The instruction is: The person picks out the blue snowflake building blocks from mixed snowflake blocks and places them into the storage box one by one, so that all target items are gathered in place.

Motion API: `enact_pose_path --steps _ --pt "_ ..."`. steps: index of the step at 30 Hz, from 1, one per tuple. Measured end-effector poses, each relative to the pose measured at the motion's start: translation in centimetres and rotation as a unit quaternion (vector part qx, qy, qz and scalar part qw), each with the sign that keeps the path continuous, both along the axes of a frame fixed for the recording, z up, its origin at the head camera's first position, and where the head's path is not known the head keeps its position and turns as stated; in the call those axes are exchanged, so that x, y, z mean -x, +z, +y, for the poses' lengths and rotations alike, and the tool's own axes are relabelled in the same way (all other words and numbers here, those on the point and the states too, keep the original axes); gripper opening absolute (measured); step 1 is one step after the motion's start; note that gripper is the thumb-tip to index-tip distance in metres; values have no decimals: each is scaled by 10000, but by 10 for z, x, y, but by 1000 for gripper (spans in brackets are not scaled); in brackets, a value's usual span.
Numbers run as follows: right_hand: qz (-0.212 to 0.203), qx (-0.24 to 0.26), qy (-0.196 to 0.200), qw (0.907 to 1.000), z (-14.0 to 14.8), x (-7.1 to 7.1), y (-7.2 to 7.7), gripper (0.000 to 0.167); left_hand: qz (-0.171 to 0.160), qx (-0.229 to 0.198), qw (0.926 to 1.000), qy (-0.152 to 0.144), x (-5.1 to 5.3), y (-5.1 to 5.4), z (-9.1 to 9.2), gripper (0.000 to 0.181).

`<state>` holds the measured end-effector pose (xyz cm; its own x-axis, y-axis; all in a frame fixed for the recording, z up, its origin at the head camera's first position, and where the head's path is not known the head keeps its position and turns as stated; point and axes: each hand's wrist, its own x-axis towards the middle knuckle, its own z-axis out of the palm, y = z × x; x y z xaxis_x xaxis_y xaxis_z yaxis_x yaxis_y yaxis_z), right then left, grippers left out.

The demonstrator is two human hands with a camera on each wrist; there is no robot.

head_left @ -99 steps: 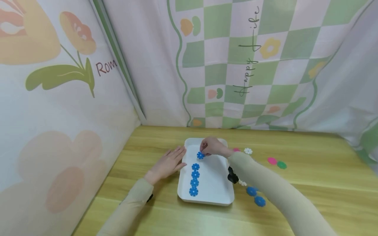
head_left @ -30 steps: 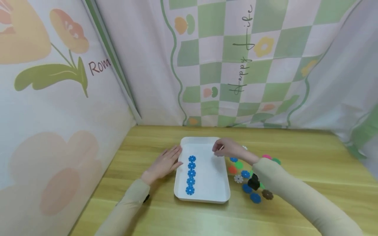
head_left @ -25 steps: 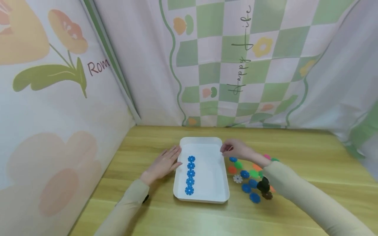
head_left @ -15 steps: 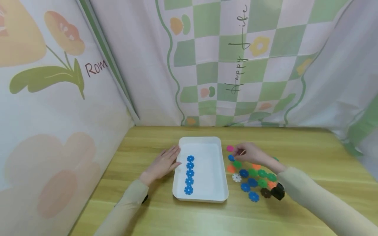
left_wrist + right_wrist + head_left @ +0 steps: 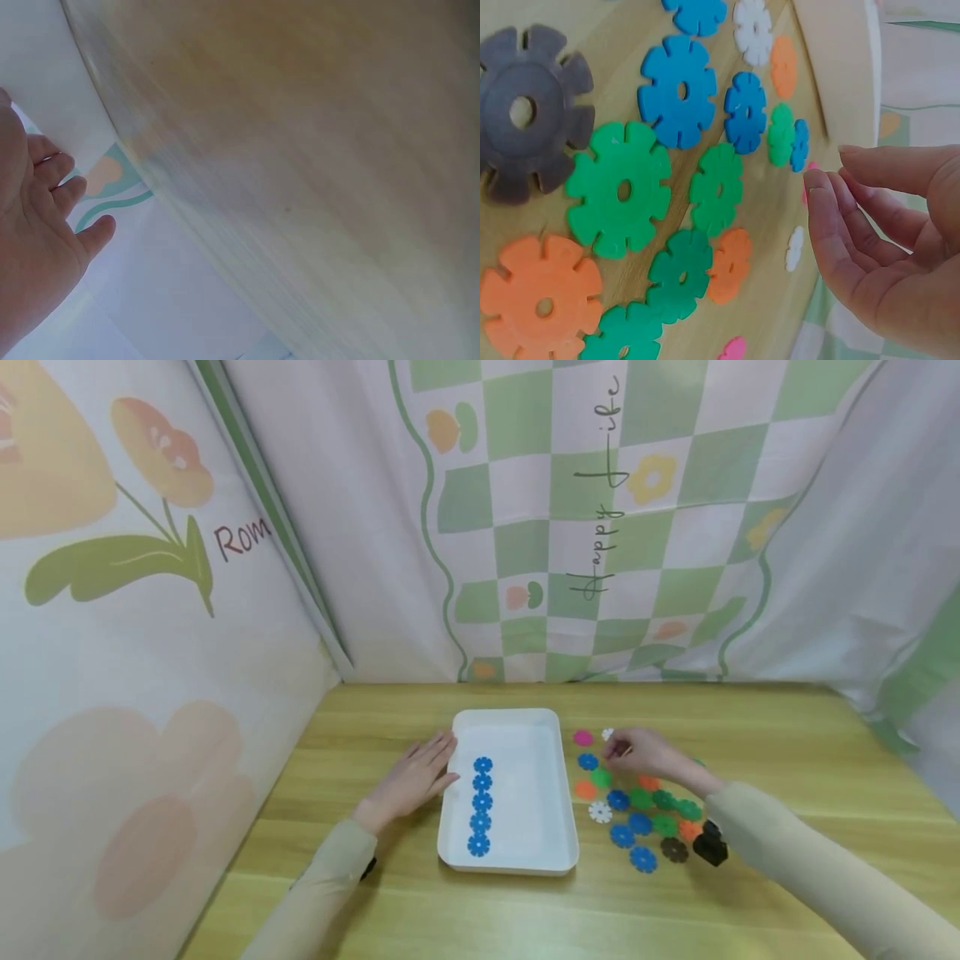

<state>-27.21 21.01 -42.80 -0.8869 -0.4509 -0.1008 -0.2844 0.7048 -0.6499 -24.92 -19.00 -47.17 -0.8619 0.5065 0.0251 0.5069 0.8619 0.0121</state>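
Observation:
My left hand (image 5: pixel 412 777) lies with straight fingers against the left rim of a white tray (image 5: pixel 528 802); in the left wrist view, its palm and fingers (image 5: pixel 94 236) are seen beside the tray's wall. Inside the tray, several blue notched plastic discs (image 5: pixel 482 802) form a column along the left side. To the right of the tray, my right hand (image 5: pixel 645 753) hovers over loose discs. Its fingers are loosely bent, with a gap between thumb and forefinger and nothing held, as the right wrist view shows. Closest to its fingertips are a green disc (image 5: pixel 601 777) and a blue disc (image 5: pixel 588 762).
Loose notched discs lie on the wooden table (image 5: pixel 510 914) right of the tray: blue (image 5: pixel 642 860), brown (image 5: pixel 674 849), white (image 5: pixel 600 812), orange (image 5: pixel 585 790), pink (image 5: pixel 582 737) and several green. A checked curtain (image 5: pixel 525 547) hangs behind; a printed cloth wall (image 5: pixel 150 652) stands left.
A fifth blue disc joined the column in the tray. My right hand left the tray and moved right over the loose discs. My left hand stayed at the tray's edge.

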Motion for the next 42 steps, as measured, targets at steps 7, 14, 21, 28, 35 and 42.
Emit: enact_pose_path --steps 7,14,21,28,35,42 --pt "44 -294 -174 9994 -4 10 -6 16 18 40 10000 -34 0 1 0 66" --pt "-271 -224 -219 9991 -13 16 -12 18 1 69 10000 -29 1 1 0 66" --pt "-14 -302 -109 9995 -18 23 -17 18 -23 30 10000 -17 1 0 1 65" --pt "125 -471 -143 9987 -21 28 -18 24 1 18 10000 -4 1 0 0 65" --pt "18 -722 -367 9967 -26 30 -20 23 100 -31 9999 -66 0 -2 -1 65" --pt "14 -567 -319 9979 -26 29 -18 23 116 15 9999 -64 -2 3 -1 65"
